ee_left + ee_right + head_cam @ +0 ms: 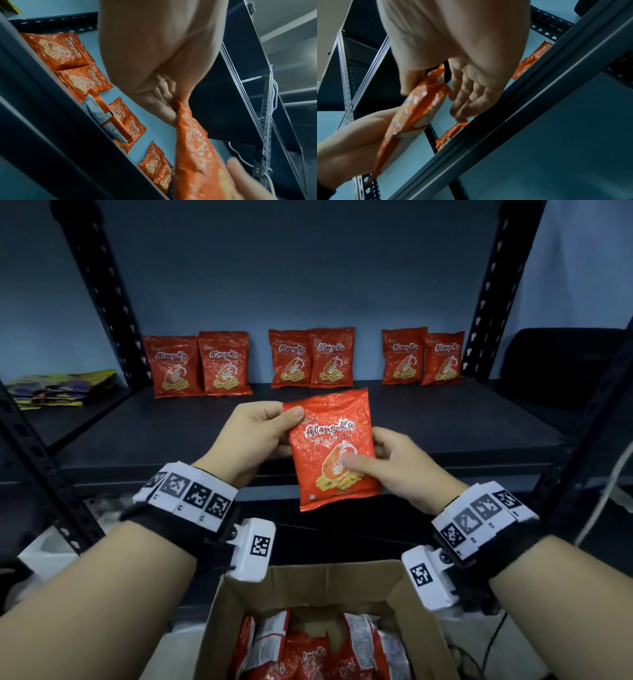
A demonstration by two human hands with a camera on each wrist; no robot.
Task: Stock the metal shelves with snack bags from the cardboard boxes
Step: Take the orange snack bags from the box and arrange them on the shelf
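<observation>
An orange-red snack bag (pixel 334 446) hangs upright in front of the black metal shelf (pixel 445 419), held by both hands. My left hand (pixel 291 416) pinches its top left corner. My right hand (pixel 359 463) grips the right edge, thumb across the printed front and fingers behind. The left wrist view shows the same bag (pixel 193 155) edge-on below my left hand (pixel 163 97). In the right wrist view the bag (pixel 419 106) sits between thumb and fingers. Three pairs of matching bags (pixel 197 364) (pixel 311 357) (pixel 423 357) stand along the back of the shelf. Below me an open cardboard box (pixel 329 571) holds several more bags (pixel 308 652).
Black perforated uprights (pixel 102 292) (pixel 493 289) frame the shelf bay. A stack of yellow and blue packets (pixel 61 388) lies on the neighbouring shelf at left. A dark bulky object (pixel 561 364) sits at far right, and a white cable (pixel 609 484) hangs there.
</observation>
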